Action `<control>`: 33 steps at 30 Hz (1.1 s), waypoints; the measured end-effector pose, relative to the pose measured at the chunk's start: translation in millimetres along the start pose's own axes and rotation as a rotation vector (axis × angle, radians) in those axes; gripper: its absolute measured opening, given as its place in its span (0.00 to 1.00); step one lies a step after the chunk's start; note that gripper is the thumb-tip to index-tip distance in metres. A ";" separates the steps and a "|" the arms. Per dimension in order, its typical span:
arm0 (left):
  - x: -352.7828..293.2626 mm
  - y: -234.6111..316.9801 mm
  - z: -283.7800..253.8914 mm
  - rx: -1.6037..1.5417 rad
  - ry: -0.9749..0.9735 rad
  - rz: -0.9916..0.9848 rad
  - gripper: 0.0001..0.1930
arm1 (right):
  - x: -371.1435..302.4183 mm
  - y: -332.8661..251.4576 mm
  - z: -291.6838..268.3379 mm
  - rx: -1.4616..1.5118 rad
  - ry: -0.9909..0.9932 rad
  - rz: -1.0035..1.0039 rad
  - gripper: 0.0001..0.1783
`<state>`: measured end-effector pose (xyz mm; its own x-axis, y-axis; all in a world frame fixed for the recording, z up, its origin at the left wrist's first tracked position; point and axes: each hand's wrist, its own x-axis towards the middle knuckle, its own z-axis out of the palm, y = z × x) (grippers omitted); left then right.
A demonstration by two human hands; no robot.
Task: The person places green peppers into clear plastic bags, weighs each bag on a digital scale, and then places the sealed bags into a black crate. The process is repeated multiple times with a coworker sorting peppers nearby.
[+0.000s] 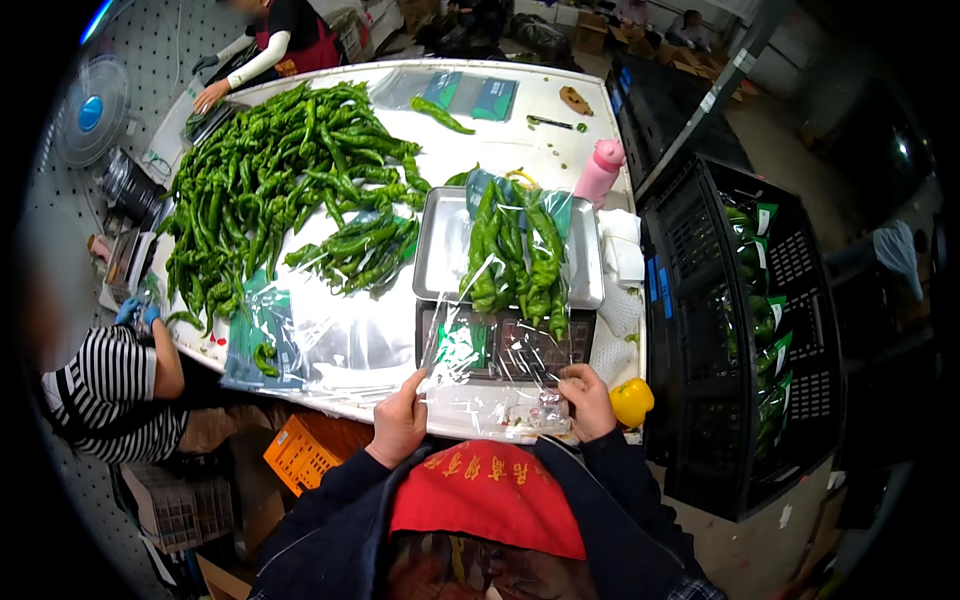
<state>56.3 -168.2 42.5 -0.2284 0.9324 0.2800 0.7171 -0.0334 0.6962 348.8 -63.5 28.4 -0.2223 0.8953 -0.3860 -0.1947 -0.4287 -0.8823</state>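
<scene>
Two bare hands on one bag: L hand [398, 415] has thumb & fingers pinched on the near L side of a clear plastic bag [515, 325], R hand [588, 402] likewise clamped on the near R side. Hands well apart, film stretched btwn them. Bag lies w/ its far part on a metal tray [437, 250], near part over the black scale [583, 345] & table edge. Long green chili peppers [510, 250] sit in the bag, mostly over the tray, lengthwise, tips toward the person.

Just R of R hand: yellow bell pepper [632, 402] at table edge. Up from it, white folded sheets [622, 245] beside the tray; pink bottle [600, 173] upright near tray's far R corner.

L of the tray: small heap of green chilies [360, 250], & nearer the person, flat clear bags [340, 340] on the white table [560, 150]. Beyond, far L, the big chili pile [270, 180]. Far end: more flat bags [480, 98] w/ a loose chili [442, 115] on/next to them (can't tell which), plus a pen [555, 124].

Off the table, R: black crate [700, 350] w/ bagged green peppers [765, 330]. L: co-worker in striped top [110, 385], blue gloves [140, 312] at table edge; orange crate [303, 455] below; fan [92, 112] farther back. 2nd co-worker [285, 40], far L corner, reaching over table.
</scene>
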 end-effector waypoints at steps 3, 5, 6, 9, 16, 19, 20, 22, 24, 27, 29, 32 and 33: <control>-4.8 -7.9 -10.2 -0.139 -0.054 -0.064 0.29 | -26.9 -17.5 6.1 -0.217 0.129 -0.121 0.15; -4.9 -6.6 -16.6 -0.246 -0.068 -0.073 0.32 | -39.8 -22.8 16.5 -0.548 0.283 -0.389 0.17; -4.7 -7.4 -17.1 -0.278 -0.111 -0.106 0.37 | -50.5 -35.2 28.1 -0.583 0.312 -0.449 0.16; -5.3 -24.0 -11.6 -0.394 -0.442 -0.433 0.20 | -68.3 -54.9 62.6 -0.622 0.168 -0.518 0.12; -11.2 -8.4 -31.1 -0.684 -0.566 -0.589 0.11 | -71.4 -36.0 140.3 -0.799 -0.300 -0.660 0.05; -11.4 -8.2 -36.4 -0.760 -0.598 -0.609 0.11 | -56.7 -8.6 156.3 -0.858 -0.332 -0.707 0.05; -12.5 -9.0 -37.5 -0.782 -0.612 -0.607 0.11 | -54.8 -2.0 159.0 -0.884 -0.332 -0.719 0.05; -14.2 -13.0 -38.7 -0.788 -0.640 -0.602 0.11 | -54.9 3.6 163.9 -0.883 -0.333 -0.716 0.05; -16.5 -18.0 -39.9 -0.803 -0.666 -0.593 0.11 | -56.3 3.2 166.2 -0.877 -0.280 -0.758 0.06; -17.5 -25.6 -43.0 -0.830 -0.697 -0.592 0.11 | -58.3 -16.2 152.1 -0.865 -0.135 -0.810 0.06; -15.2 -34.2 -48.3 -0.839 -0.722 -0.612 0.11 | -58.3 -29.7 138.1 -0.870 -0.046 -0.739 0.05; -9.5 -25.9 -50.9 -0.861 -0.775 -0.534 0.14 | -53.7 -23.4 140.2 -0.921 -0.192 -0.762 0.05; -7.5 -19.8 -51.2 -0.855 -0.807 -0.536 0.14 | -53.3 -19.9 146.8 -0.935 -0.241 -0.777 0.05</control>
<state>10.1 -192.9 60.5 0.3199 0.8434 -0.4317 -0.0544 0.4712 0.8803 224.3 -120.5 106.1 -0.5423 0.7857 0.2977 0.3803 0.5454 -0.7469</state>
